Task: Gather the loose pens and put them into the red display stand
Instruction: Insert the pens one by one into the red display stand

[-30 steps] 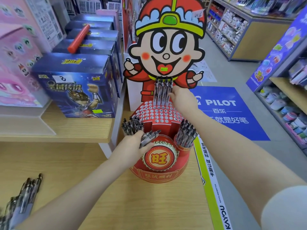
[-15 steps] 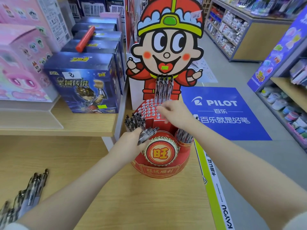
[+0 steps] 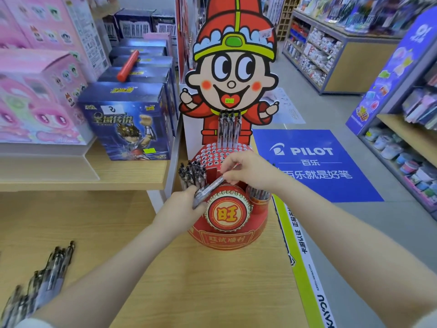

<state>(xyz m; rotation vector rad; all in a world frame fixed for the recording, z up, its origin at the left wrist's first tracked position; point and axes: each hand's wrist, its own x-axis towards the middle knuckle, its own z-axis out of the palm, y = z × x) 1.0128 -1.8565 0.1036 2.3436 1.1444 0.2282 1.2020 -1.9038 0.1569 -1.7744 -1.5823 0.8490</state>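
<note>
Left hand [image 3: 182, 207] fingers grip pen bundle [image 3: 208, 189]; right hand [image 3: 248, 170] fingers apparently pinch its upper end

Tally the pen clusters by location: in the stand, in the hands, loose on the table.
In red display stand: 3 (top row, left cup, right cup)
In the hands, left hand and right hand: 1 bundle
On table: 1 pile
Total: 5

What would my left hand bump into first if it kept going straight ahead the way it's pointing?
Probably the red display stand: the left hand, gripping a few pens, points up and right toward the stand's front medallion. Depth is hard to judge.
</note>
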